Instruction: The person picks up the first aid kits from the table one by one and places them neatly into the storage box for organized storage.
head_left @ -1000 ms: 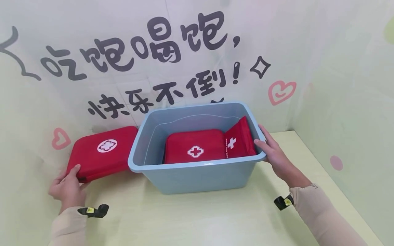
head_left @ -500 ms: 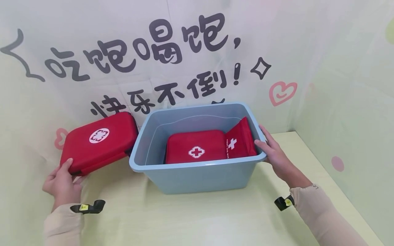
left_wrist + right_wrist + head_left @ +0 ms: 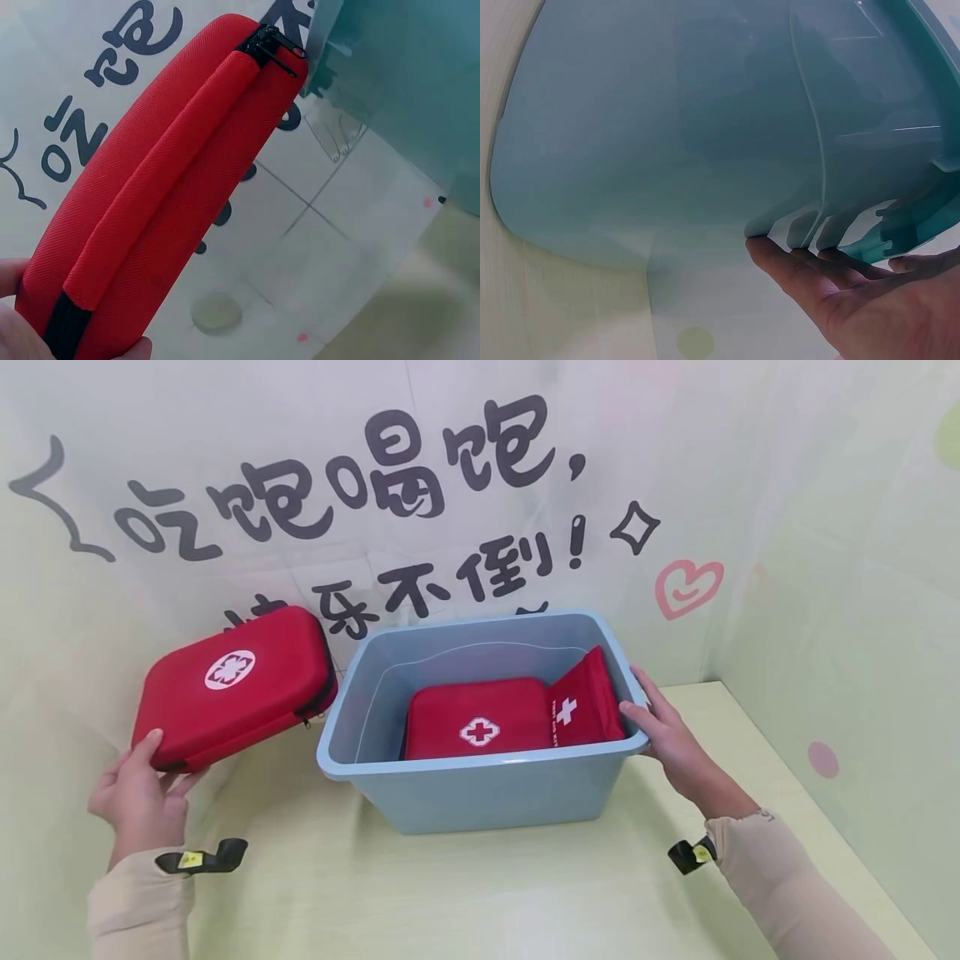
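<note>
My left hand (image 3: pixel 142 797) grips a red zippered first aid case (image 3: pixel 232 681) by its near left corner, thumb on top and fingers underneath. The case is raised and tilted, with its right end close to the left rim of a blue plastic bin (image 3: pixel 480 793). Two zipper pulls (image 3: pixel 279 49) show at its far end in the left wrist view. On the bin's right rim, my right hand (image 3: pixel 671 743) has its thumb over the edge, while the fingertips (image 3: pixel 761 246) press the outer wall. Inside lie another red first aid case (image 3: pixel 442 714) and a red first aid pouch (image 3: pixel 588 697) leaning at the right.
The bin stands on a pale wooden table (image 3: pixel 465 893). Right behind it rises a white wall (image 3: pixel 480 568) with dark lettering and pink hearts. More wall (image 3: pixel 847 635) closes off the right side. A black strap camera (image 3: pixel 202 857) sits on the left wrist.
The left hand has lifted the first aid case up and to the left, from beside the bin to about rim height, with more tilt. The right hand and bin have barely moved.
</note>
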A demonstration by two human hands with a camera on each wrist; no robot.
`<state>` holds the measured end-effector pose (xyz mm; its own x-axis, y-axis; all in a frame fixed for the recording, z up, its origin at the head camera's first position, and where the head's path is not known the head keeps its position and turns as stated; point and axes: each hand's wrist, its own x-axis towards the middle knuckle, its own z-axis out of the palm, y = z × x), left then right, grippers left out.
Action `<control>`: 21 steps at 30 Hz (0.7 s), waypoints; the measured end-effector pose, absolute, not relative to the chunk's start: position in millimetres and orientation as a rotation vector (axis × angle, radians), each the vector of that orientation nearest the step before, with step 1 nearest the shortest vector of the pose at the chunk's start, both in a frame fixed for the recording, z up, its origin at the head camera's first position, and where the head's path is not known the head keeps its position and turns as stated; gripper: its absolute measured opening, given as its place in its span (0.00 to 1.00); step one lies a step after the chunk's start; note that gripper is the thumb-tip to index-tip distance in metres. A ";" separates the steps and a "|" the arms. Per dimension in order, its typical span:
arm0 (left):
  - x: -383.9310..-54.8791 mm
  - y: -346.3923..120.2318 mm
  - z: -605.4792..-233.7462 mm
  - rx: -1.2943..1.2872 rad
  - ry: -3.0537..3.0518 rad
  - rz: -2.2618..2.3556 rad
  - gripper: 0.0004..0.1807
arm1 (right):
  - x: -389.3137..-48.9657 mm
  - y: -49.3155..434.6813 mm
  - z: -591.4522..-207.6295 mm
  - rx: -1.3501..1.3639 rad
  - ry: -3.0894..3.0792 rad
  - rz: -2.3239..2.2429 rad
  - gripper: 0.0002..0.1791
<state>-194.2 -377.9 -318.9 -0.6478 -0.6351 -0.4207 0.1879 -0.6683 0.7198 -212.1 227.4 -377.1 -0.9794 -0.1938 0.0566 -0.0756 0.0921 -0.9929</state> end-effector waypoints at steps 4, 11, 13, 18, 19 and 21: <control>-193.3 -372.2 -314.4 0.919 -0.868 -2.341 0.35 | -211.3 227.7 -378.0 -0.277 2.256 -2.038 0.42; -195.5 -355.3 -304.7 0.833 -0.893 -2.417 0.34 | -210.8 228.0 -379.0 -0.267 2.247 -2.040 0.42; -198.0 -349.0 -302.2 0.816 -0.899 -2.436 0.33 | -210.4 228.0 -378.5 -0.271 2.249 -2.040 0.42; -205.6 -332.0 -297.3 0.840 -0.925 -2.444 0.36 | -210.9 228.3 -377.4 -0.272 2.252 -2.039 0.42; -206.8 -328.6 -296.8 0.845 -0.930 -2.447 0.36 | -211.3 228.5 -377.4 -0.272 2.249 -2.040 0.42; -208.6 -321.9 -296.4 0.848 -0.962 -2.456 0.37 | -211.4 228.4 -377.1 -0.272 2.246 -2.040 0.42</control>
